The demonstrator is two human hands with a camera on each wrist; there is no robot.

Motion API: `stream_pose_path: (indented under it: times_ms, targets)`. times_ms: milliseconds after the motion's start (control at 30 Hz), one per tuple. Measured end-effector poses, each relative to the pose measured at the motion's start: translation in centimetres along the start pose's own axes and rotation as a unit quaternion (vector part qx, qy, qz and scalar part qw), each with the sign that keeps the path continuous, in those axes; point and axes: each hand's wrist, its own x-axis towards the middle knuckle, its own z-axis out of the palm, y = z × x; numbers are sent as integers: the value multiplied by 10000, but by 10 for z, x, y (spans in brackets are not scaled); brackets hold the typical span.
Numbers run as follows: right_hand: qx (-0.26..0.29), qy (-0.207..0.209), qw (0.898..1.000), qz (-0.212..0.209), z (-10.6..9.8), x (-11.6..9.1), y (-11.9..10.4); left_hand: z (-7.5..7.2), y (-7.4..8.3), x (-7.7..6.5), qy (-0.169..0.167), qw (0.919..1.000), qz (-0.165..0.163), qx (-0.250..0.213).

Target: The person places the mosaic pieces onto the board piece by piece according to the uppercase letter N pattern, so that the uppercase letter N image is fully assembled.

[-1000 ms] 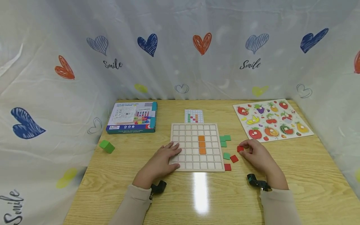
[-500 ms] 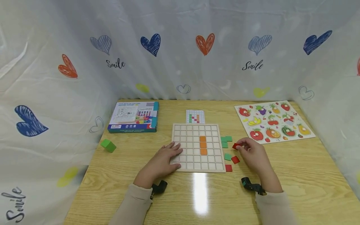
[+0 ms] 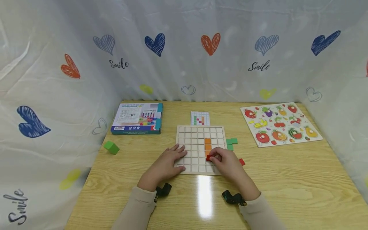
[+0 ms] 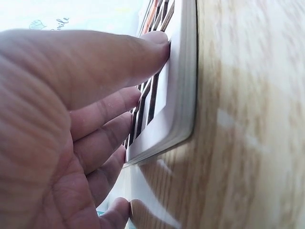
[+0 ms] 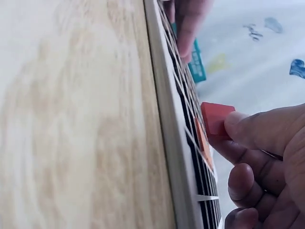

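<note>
A wooden grid board [image 3: 187, 126] lies on the table with a column of orange tiles [image 3: 207, 143] set in its cells. My left hand [image 3: 165, 163] rests on the board's left edge, fingers spread and thumb [image 4: 143, 52] near the front corner. Between thumb and fingertips my right hand [image 3: 228, 163] pinches a red tile [image 5: 217, 119], just above the board at the lower end of the orange column. Right of the board lie green tiles [image 3: 233, 141]. Another red tile [image 3: 242, 162] shows past my right hand, which hides other loose tiles.
Behind the board lies a small printed pattern card [image 3: 200, 118]. A boxed toy set [image 3: 137, 118] is at the back left, with a green block [image 3: 111, 147] in front of it. A fruit puzzle board [image 3: 281, 124] lies at the back right of the wooden table [image 3: 302, 179].
My right hand has carried the red tile left, from the table beside the board to over the grid. My left hand has kept its place on the board.
</note>
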Motion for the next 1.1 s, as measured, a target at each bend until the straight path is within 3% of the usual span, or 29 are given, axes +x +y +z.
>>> stream_pose_path:
  times_ms: [200, 467, 700, 1100]
  targets:
    - [-149, -90, 9998, 106, 4, -1, 4, 0, 0, 1, -24, 10000, 48, 10]
    - [-1, -336, 9994, -65, 2, -1, 8, 0, -1, 2, -43, 10000, 45, -1]
    - [-219, -126, 9986, -463, 2, 0, 9, 1, -2, 2, -6, 9999, 97, 27]
    - [-441, -168, 9975, -526, 3, 0, 8, 1, -3, 2, -51, 10000, 22, 22]
